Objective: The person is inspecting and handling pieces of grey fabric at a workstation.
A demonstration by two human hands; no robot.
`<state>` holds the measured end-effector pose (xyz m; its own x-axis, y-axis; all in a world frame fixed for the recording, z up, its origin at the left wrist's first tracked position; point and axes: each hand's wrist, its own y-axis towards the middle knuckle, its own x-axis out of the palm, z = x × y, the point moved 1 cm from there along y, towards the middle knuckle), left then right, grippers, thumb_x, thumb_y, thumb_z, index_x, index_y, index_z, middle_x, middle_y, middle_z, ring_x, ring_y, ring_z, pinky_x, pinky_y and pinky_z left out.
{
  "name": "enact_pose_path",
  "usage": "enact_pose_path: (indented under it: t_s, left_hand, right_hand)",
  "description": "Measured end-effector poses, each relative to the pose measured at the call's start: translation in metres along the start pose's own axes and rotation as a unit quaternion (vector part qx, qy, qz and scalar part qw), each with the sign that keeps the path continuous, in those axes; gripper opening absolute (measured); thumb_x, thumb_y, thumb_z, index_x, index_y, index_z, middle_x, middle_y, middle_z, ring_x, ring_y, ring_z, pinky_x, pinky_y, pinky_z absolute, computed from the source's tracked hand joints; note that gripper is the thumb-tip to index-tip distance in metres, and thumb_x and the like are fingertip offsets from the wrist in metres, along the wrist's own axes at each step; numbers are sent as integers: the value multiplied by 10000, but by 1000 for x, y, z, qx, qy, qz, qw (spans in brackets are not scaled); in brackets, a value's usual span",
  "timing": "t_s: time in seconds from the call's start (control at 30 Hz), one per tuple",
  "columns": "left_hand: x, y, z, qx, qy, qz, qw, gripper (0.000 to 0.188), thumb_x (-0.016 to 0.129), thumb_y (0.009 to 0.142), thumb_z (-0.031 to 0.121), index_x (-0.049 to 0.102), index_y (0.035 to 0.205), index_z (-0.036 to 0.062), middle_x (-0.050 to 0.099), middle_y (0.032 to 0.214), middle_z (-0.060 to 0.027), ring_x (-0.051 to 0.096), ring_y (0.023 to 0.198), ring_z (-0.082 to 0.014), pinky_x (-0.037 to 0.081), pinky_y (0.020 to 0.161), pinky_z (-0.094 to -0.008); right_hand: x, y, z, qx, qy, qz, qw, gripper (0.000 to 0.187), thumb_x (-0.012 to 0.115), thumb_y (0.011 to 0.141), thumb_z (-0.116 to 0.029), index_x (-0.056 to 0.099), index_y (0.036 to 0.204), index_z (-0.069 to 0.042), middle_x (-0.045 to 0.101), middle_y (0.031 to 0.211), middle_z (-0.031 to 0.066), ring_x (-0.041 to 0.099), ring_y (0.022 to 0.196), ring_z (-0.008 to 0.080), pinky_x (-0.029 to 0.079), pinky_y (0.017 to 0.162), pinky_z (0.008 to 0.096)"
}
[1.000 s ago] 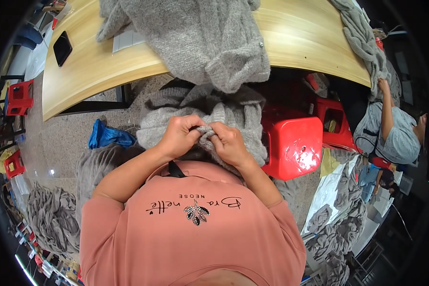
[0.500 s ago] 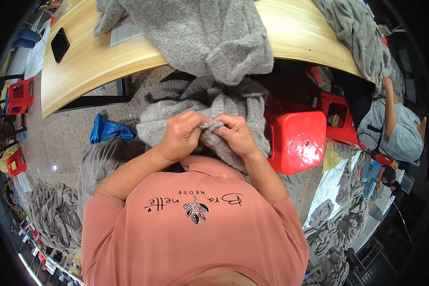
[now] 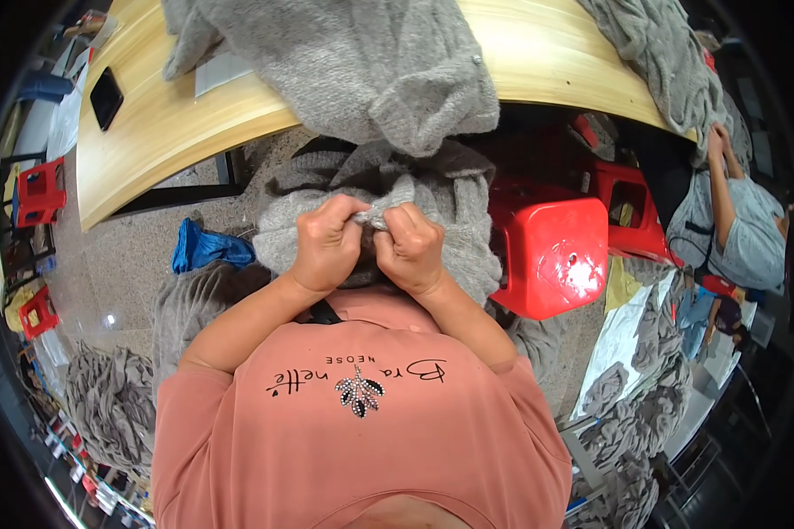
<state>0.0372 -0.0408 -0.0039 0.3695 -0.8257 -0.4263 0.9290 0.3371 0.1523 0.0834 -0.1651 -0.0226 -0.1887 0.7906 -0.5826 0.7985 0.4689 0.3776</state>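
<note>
A grey knitted garment (image 3: 454, 216) lies bunched over my lap, below the table edge. My left hand (image 3: 329, 244) pinches one side of a short stretch of its edge, thumb and fingers closed. Close beside it, my right hand (image 3: 410, 248) is closed on the same edge in a fist, knuckles up. Between the two hands a small strip of the grey knit shows; the fingertips are partly hidden. Another grey knitted piece (image 3: 362, 62) hangs over the table's near edge just beyond my hands.
On the wooden table (image 3: 556, 53) lies a black phone (image 3: 107, 99) at far left. A red stool (image 3: 556, 256) stands at my right. Blue cloth (image 3: 207, 247) lies on the floor at left. Heaps of grey knits (image 3: 110, 401) surround me. A co-worker (image 3: 739, 212) sits at right handling grey knit.
My right hand has turned knuckles-up and moved slightly left, its fingers now curled tighter on the knit edge. My left hand stays closed on it. The co-worker's hands have come together.
</note>
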Motion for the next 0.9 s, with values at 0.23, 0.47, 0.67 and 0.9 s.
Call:
enact_pose_path:
  t_s: [0.23, 0.47, 0.67, 0.9]
  left_hand:
    - [0, -10, -6, -76, -79, 16, 994, 61, 548, 754, -50, 576, 775, 0, 545, 621, -15, 455, 555, -45, 385, 495, -206]
    - [-4, -10, -7, -11, -22, -35, 999, 171, 510, 656, -108, 572, 773, 2, 536, 605, -102, 522, 514, -173, 419, 486, -255]
    - [-7, -15, -7, 174, 68, -50, 981, 170, 513, 664, -119, 562, 792, -18, 563, 673, -127, 546, 545, -228, 438, 512, -284]
    - [-7, -10, -4, 168, 69, 0, 983, 255, 516, 584, -154, 550, 802, -26, 573, 712, -145, 579, 604, -271, 477, 542, -310]
  right_hand:
    - [-4, 5, 7, -46, 65, -40, 996, 96, 544, 594, -18, 476, 657, -43, 453, 600, 97, 488, 505, 265, 390, 441, 349]
    - [-7, -6, 0, 3, 22, -62, 998, 127, 564, 600, -72, 438, 594, -62, 462, 571, 77, 507, 499, 251, 398, 424, 359]
    - [2, -2, 3, 12, 27, -37, 999, 121, 551, 598, -86, 432, 585, -65, 473, 572, 89, 502, 498, 268, 392, 414, 370]
    - [9, 5, 7, 59, 69, -3, 996, 89, 529, 633, -51, 446, 600, -49, 504, 599, 98, 512, 521, 282, 403, 432, 378]
